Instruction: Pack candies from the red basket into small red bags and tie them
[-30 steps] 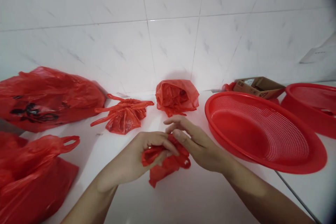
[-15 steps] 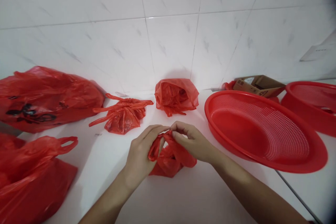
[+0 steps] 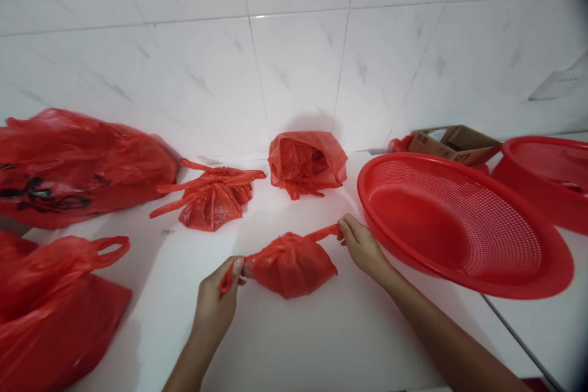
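In the middle of the white table lies a small, filled red plastic bag point(image 3: 294, 269), its two handles stretched out to either side and gathered at the top. My left hand point(image 3: 220, 294) is closed round the left handle, with a loop of it showing below the thumb. At the other end, my right hand point(image 3: 361, 242) pinches the tip of the right handle between thumb and fingers. What the bag contains is hidden. Behind it to the left sits another small red bag point(image 3: 214, 208), gathered at its top with its handles sticking out.
An open red bag point(image 3: 307, 162) of crumpled plastic stands by the tiled wall. To the right is a large red colander point(image 3: 418, 233), with a cardboard box point(image 3: 459, 146) and a second red basket point(image 3: 542, 190) behind. Big red bags point(image 3: 87, 165) fill the left side.
My hands have moved apart, from close together over the bag to either side of it. The handles are now pulled out sideways and the bag's top is drawn closed.
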`<state>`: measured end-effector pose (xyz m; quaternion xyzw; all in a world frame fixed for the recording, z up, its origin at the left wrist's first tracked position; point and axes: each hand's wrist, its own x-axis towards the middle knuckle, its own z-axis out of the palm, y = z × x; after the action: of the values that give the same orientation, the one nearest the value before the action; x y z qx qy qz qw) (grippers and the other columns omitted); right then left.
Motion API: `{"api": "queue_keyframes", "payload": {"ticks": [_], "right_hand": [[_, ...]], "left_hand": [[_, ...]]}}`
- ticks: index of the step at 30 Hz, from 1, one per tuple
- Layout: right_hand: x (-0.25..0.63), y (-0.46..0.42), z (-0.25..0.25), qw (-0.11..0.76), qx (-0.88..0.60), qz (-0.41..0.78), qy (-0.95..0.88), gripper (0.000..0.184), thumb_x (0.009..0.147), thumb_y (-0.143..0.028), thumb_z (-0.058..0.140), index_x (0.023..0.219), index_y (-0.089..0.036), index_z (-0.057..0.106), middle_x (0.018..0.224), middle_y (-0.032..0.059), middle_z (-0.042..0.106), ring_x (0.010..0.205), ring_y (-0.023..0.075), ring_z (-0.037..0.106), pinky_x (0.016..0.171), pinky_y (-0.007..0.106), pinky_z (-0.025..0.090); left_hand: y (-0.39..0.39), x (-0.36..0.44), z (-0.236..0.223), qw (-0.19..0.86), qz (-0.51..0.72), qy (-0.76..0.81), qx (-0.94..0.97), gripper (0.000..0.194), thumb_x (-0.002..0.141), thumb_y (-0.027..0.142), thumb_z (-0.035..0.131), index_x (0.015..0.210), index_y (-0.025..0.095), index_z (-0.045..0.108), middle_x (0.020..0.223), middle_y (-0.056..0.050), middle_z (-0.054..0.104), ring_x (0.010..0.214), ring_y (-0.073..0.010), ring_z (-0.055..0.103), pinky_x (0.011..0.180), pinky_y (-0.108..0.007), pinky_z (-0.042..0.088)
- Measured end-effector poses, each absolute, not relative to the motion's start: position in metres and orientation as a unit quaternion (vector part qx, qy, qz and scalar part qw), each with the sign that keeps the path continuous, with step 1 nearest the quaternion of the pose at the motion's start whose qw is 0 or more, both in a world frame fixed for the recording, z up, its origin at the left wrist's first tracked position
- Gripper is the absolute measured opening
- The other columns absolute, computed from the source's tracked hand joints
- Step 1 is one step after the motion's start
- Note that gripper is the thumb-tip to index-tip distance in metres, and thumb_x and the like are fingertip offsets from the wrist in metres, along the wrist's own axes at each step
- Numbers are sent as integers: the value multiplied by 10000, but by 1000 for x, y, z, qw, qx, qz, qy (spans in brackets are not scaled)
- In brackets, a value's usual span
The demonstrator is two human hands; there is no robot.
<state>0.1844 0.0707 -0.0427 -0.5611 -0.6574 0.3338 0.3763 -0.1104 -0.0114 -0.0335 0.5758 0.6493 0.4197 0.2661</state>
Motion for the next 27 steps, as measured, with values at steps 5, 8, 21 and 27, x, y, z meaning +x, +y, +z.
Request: {"api": "queue_keyframes", "payload": {"ticks": [5, 8, 21, 27], "right_hand": [[148, 65, -36, 357, -569, 320, -668, 406, 977, -533, 242, 998, -229, 511, 926, 25, 617, 789, 167, 587, 704, 297, 437], [127, 57, -35, 286, -559, 282, -726, 388, 953, -530, 348, 1153, -237, 505, 1134, 73, 607, 925, 209, 608, 768, 327, 424], [150, 81, -57, 278, -556, 249, -743, 143, 947, -343, 401, 961, -227, 484, 842, 3, 642, 727, 165, 579, 662, 265, 376], [147, 88, -74, 248, -583, 233, -738, 114, 934, -305, 439, 964, -226, 515, 839, 7, 651, 761, 160, 592, 641, 236, 339]], "left_hand": [[17, -74, -40, 193, 463, 621, 602, 312, 976, 410, 338, 990, 200, 568, 1047, -63, 625, 1004, -194, 593, 882, -303, 458], [33, -57, -43, 208, 402, 616, 645, 305, 981, 406, 311, 859, 214, 515, 854, -12, 608, 815, -165, 589, 756, -270, 458], [70, -77, -54, 149, 191, 706, 665, 408, 970, 502, 212, 854, 255, 513, 618, 11, 549, 614, -195, 556, 584, -257, 324], [81, -76, -63, 106, 89, 740, 659, 408, 964, 469, 240, 978, 258, 589, 753, -72, 668, 719, -257, 626, 614, -296, 342]]}}
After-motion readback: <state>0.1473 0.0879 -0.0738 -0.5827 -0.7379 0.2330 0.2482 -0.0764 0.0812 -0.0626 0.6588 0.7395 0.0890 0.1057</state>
